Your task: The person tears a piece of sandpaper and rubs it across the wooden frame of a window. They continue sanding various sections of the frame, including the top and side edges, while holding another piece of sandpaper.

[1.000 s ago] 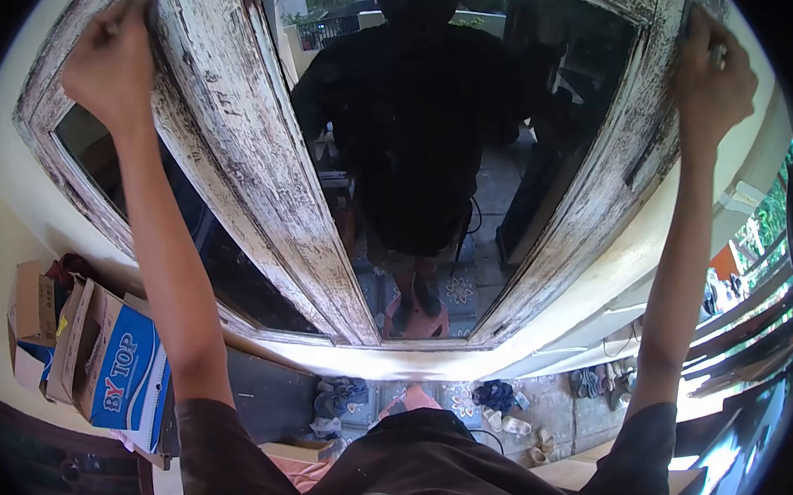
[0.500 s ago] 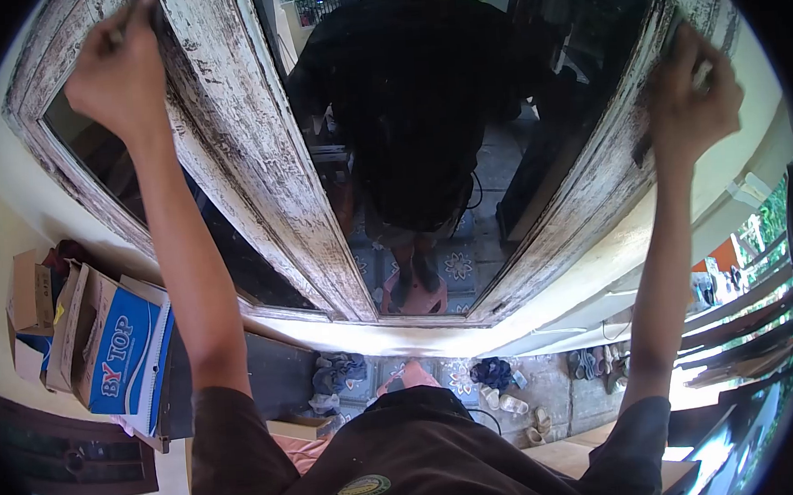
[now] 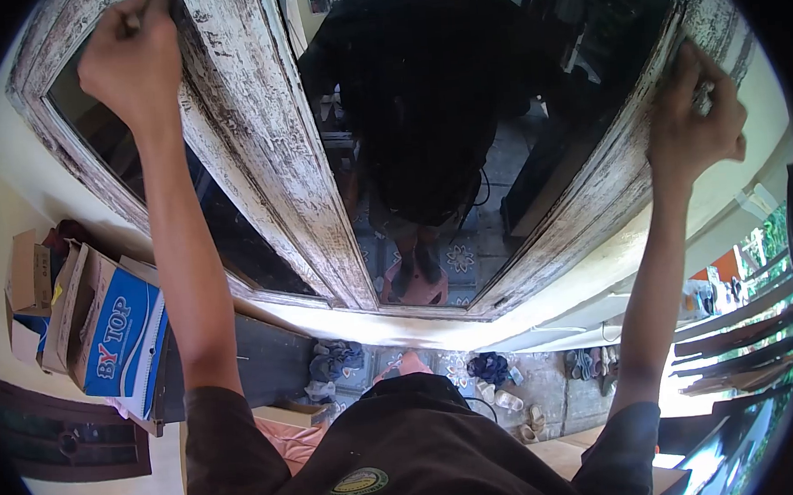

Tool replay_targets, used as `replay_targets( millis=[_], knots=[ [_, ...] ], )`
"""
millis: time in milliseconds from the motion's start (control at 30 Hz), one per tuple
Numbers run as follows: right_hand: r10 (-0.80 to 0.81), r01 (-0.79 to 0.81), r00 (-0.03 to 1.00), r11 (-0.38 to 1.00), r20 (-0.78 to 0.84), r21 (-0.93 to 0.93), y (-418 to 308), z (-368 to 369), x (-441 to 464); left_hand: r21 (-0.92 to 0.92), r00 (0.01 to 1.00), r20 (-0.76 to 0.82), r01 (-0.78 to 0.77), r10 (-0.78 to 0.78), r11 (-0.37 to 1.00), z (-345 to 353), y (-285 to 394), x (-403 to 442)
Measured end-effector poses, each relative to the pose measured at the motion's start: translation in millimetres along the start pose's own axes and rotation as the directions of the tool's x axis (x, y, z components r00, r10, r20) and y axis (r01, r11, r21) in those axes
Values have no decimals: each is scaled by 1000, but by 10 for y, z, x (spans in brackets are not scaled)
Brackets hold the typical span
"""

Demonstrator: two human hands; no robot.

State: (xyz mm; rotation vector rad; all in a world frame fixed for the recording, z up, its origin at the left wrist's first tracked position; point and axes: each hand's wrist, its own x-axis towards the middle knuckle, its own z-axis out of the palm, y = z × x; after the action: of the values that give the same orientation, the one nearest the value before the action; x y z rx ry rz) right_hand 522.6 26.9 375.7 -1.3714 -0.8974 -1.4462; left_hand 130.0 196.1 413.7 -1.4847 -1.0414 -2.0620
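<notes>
A window frame (image 3: 271, 119) with worn, flaking white paint rises before me, set around dark glass (image 3: 537, 175) that reflects a person. High on the left, my left hand (image 3: 136, 68) is closed against a frame post, its fingertips near the top edge of the view. My right hand (image 3: 698, 125) is closed too, at the frame's right side post. Something dark shows by the fingers of each hand, but it is too hidden to name.
At lower left, a blue and white "BY TOP" box (image 3: 120, 328) and cartons (image 3: 30, 270) are stacked on a dark cabinet (image 3: 267, 364). Below lie bundled cloths (image 3: 336, 365), a dark cloth (image 3: 488, 367) and sandals (image 3: 507, 399). Wooden slats (image 3: 738, 344) stand at right.
My view has shifted slightly, so the window frame sits a little further right. Both hands appear slightly lower, still closed at the frame posts.
</notes>
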Motion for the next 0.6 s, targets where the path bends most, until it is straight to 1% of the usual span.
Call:
replay_targets(
  millis=[67,100,133,167,200,233,267,300,333,367,433,467,500,533,567,600],
  knots=[
    [3,-10,994,998,-109,-66,141,199,499,-86,989,-70,-133,128,987,207,115,454],
    [-34,22,984,997,-174,-73,256,377,760,-125,977,-108,-199,186,972,249,173,599],
    [-55,39,978,996,-201,-80,297,434,837,-126,978,-100,-195,183,973,247,258,681],
    [-75,56,971,995,-229,-87,339,491,914,-219,965,-106,-258,240,941,254,350,740],
    [-177,112,961,952,-212,-286,326,477,906,-308,948,-120,-317,294,897,259,384,747],
    [-163,110,969,957,-184,-268,325,445,837,-309,950,-115,-311,289,899,258,311,673],
    [-149,107,976,962,-156,-250,325,411,769,-147,956,-157,-272,249,951,243,170,532],
    [-91,74,989,987,-116,-141,243,297,539,19,953,-210,-218,217,976,220,43,371],
    [-31,29,997,999,-75,-34,161,183,310,-10,985,-107,-134,132,991,145,-37,159],
    [-31,29,999,998,-38,-55,2,24,17,-32,999,0,-48,48,998,44,-95,-86],
    [-19,20,1000,994,-13,107,147,-63,-454,-308,997,-39,55,-70,950,-23,-65,-553],
    [-25,27,999,995,-26,99,199,-51,-405,-406,996,-53,49,-77,913,-14,-110,-590],
    [-105,111,989,993,-100,51,240,-25,-375,-179,997,0,80,-81,981,-48,-154,-478],
    [-182,185,970,983,-159,2,263,12,-376,68,994,60,92,-96,993,-116,-174,-316],
    [-121,116,980,992,-159,-44,258,74,-178,46,997,33,65,-67,997,-87,-157,-115],
    [-106,102,982,994,-155,-34,251,110,92,24,999,3,37,-37,999,-7,-111,116]
  ],
)
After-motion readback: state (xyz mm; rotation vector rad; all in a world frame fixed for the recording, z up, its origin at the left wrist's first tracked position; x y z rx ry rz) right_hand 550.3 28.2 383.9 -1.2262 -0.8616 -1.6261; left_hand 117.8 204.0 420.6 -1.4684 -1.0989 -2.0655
